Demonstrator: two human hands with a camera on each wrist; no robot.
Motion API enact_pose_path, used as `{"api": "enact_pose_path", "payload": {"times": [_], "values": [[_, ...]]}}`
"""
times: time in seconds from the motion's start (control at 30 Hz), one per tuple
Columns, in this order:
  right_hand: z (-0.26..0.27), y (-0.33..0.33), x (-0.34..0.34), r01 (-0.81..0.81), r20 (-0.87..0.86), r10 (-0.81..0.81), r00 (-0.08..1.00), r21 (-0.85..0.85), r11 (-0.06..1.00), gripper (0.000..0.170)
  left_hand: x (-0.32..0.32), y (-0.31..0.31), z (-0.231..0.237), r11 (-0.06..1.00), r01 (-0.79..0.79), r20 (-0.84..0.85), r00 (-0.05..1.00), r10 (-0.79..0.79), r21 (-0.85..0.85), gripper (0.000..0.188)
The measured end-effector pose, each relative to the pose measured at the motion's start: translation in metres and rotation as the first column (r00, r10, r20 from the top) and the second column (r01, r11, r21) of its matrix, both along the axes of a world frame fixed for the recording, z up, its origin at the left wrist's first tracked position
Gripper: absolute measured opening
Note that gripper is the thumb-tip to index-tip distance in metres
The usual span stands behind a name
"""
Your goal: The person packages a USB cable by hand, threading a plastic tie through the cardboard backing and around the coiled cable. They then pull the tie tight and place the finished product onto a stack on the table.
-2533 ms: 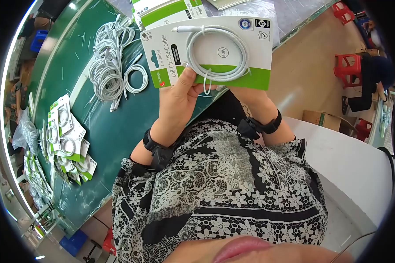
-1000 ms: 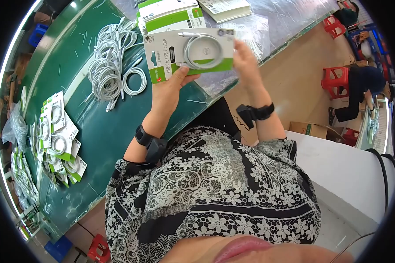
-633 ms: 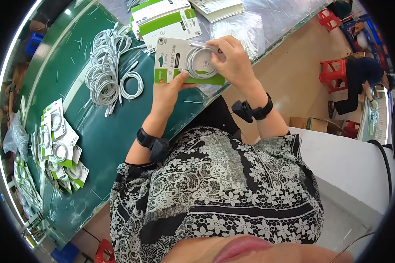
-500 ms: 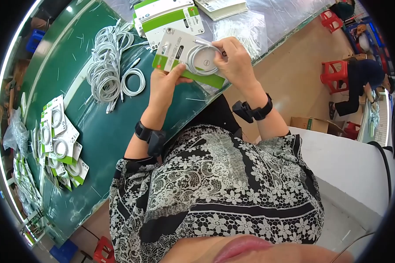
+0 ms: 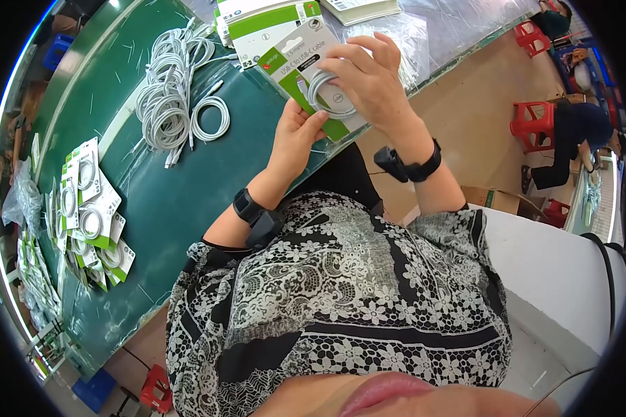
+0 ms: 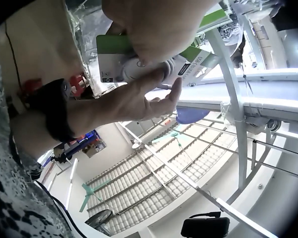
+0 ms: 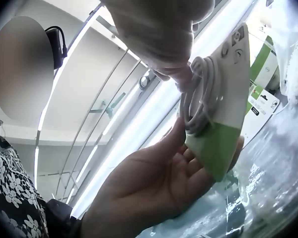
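Head view shows the printed card (image 5: 309,69) tilted, in the air near the front edge of the green table (image 5: 202,181). This edge runs diagonally, and beyond it the floor is visible. To the left of the left hand (image 5: 293,142), a wide stretch of the green surface lies between the hand and the pile of packaged cables (image 5: 94,215). On the upper side, the room is narrower: the stack of cards (image 5: 268,31) is just behind, the transparent bag (image 5: 414,42) is behind the right hand (image 5: 379,90), and the cable bundle (image 5: 165,104) is farther to the left, with one separate coil (image 5: 195,119) beside it.

The card is white with a green band, a hanging hole and the words "USB-C to USB-C cable". The pale cable (image 5: 314,90) is wound in a round coil on its front. The left hand holds the card, with its thumb on the front; the right hand's fingertips pinch the cable.
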State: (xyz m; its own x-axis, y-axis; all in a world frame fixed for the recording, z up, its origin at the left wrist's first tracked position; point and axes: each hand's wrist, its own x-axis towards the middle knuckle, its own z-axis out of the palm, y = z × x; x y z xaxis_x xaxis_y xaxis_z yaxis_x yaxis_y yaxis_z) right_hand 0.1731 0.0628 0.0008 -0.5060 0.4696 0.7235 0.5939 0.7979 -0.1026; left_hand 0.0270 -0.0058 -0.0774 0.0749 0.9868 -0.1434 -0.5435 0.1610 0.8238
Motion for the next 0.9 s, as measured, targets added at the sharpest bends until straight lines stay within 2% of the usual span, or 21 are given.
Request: {"api": "enact_pose_path", "payload": {"times": [0.07,0.13,0.23,0.37,0.4,0.47,0.5,0.53,0.6,0.63,0.67,0.7,0.73,0.77,0.8,0.87,0.9], "values": [[0.0,0.01,0.003,-0.075,0.161,0.079,0.984,-0.033,0.997,0.028,-0.004,0.0,-0.002,0.999,0.011,-0.077,0.997,-0.008,0.043,0.032],[-0.003,0.015,0.003,-0.087,0.185,0.093,0.978,-0.041,0.995,0.026,-0.007,0.0,-0.005,0.998,0.009,-0.11,0.994,-0.003,0.055,0.031],[-0.01,0.02,0.001,-0.098,0.22,0.108,0.97,-0.056,0.994,0.024,-0.012,0.0,-0.008,0.991,0.031,-0.264,0.965,0.005,0.13,0.027],[-0.019,0.019,0.007,-0.044,0.306,0.054,0.951,-0.039,0.998,0.016,-0.013,-0.001,0.001,0.993,0.068,-0.309,0.95,-0.035,0.095,0.025],[-0.021,0.018,0.008,-0.062,0.252,0.067,0.965,-0.029,0.998,0.019,-0.012,-0.001,-0.001,0.993,0.074,-0.307,0.951,-0.042,0.091,0.025],[-0.023,0.017,0.009,-0.102,0.141,0.101,0.985,0.001,0.995,0.026,-0.011,-0.001,-0.004,0.979,0.032,-0.359,0.932,0.043,0.199,0.026],[-0.022,0.016,0.008,-0.103,0.142,0.102,0.985,0.001,0.995,0.026,-0.011,0.001,-0.003,0.967,0.01,-0.381,0.92,0.091,0.256,0.027],[-0.02,0.011,0.009,-0.052,-0.042,0.051,0.998,-0.032,0.998,0.031,-0.012,0.002,-0.002,0.966,0.009,-0.381,0.92,0.093,0.257,0.027],[-0.016,0.002,0.009,0.027,-0.393,-0.075,0.916,-0.127,0.992,0.042,-0.014,0.002,0.0,0.946,-0.072,-0.303,0.937,0.172,0.316,0.029],[-0.023,-0.001,0.009,0.028,-0.396,-0.077,0.915,-0.127,0.992,0.042,-0.014,0.003,0.002,0.933,-0.11,-0.264,0.942,0.208,0.343,0.029],[-0.038,-0.006,0.01,-0.105,-0.496,-0.13,0.858,-0.418,0.902,0.046,-0.014,0.003,0.002,0.933,-0.105,-0.268,0.942,0.205,0.344,0.029],[-0.049,-0.011,0.01,-0.264,-0.567,-0.216,0.795,-0.643,0.719,0.049,-0.013,0.004,0.0,0.925,-0.106,-0.251,0.946,0.207,0.364,0.03],[-0.057,-0.015,0.01,-0.43,-0.6,-0.322,0.732,-0.774,0.464,0.053,-0.012,0.004,-0.001,0.918,-0.106,-0.234,0.95,0.208,0.383,0.031],[-0.062,-0.017,0.01,-0.43,-0.602,-0.325,0.729,-0.773,0.466,0.053,-0.01,0.005,-0.001,0.909,-0.108,-0.217,0.954,0.209,0.402,0.032],[-0.064,-0.019,0.006,-0.471,-0.613,-0.348,0.709,-0.78,0.413,0.05,-0.006,0.005,-0.001,0.909,-0.105,-0.219,0.953,0.207,0.403,0.032],[-0.064,-0.021,0.001,-0.549,-0.629,-0.394,0.67,-0.778,0.306,0.045,0.006,0.003,0.003,0.955,-0.129,-0.065,0.986,0.151,0.266,0.033],[-0.061,-0.02,0.0,-0.551,-0.633,-0.392,0.668,-0.774,0.311,0.045,0.008,0.003,0.004,0.972,-0.131,0.016,0.991,0.13,0.197,0.033]]}}
